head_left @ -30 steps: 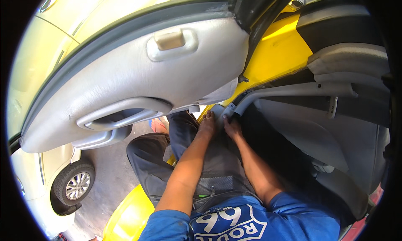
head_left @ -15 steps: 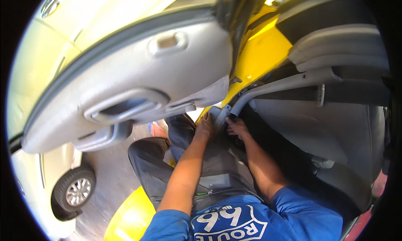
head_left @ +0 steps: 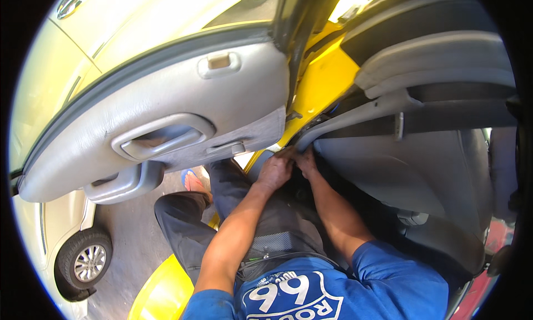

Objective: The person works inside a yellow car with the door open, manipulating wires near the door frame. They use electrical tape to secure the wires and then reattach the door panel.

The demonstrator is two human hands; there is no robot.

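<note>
Both of my hands meet at the lower end of a long grey plastic trim piece (head_left: 355, 115), which curves along the edge of the yellow door opening. My left hand (head_left: 276, 171) is closed with its fingers at the trim's end, palm turned away. Pressed up close beside it, my right hand (head_left: 305, 162) curls round the same end from the right. The fingertips of both hands are partly hidden. Below my left hand a flat grey sill panel (head_left: 257, 163) lies along the yellow door sill.
An open car door (head_left: 244, 92) with a grey inner panel stands to the left. Grey seats (head_left: 400, 164) fill the right side. The yellow body frame (head_left: 325, 81) runs between them. A yellow rounded object (head_left: 164, 289) sits low by my leg; a pale car's wheel (head_left: 86, 261) is beyond.
My left hand has moved up and right onto the trim's end, next to my right hand. The hands are now together where they were apart. The whole view has shifted slightly.
</note>
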